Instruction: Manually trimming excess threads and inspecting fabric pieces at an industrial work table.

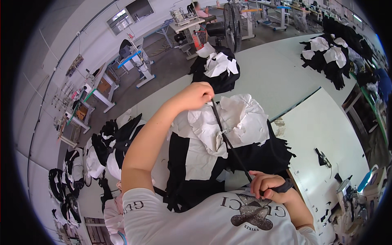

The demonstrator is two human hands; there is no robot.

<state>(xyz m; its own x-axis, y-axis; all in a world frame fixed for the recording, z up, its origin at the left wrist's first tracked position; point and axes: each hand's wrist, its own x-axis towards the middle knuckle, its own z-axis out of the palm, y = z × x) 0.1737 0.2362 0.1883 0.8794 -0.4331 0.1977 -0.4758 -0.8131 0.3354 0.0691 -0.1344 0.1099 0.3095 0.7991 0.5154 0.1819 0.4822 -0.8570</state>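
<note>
A narrow black fabric strip (231, 148) stretches slantwise across a bundle of black cut fabric pieces (178, 163). Crumpled white paper (249, 118) covers much of the bundle's top. At its far side, my left hand (202, 94) is closed on the strip's upper end, with the arm reaching out. My right hand (269, 185), close to my body, grips the lower end with curled fingers. Something black lies across that palm toward the wrist; whether it is more of the strip I cannot tell. Where the strip passes under the bundle is hidden.
Another bundle of black fabric and white paper (222, 65) sits beyond my left hand, and one more (332, 53) at the far right. Black and white pieces (112, 141) lie to the left. A pale board (326, 139) and a sewing machine (363, 188) are at the right.
</note>
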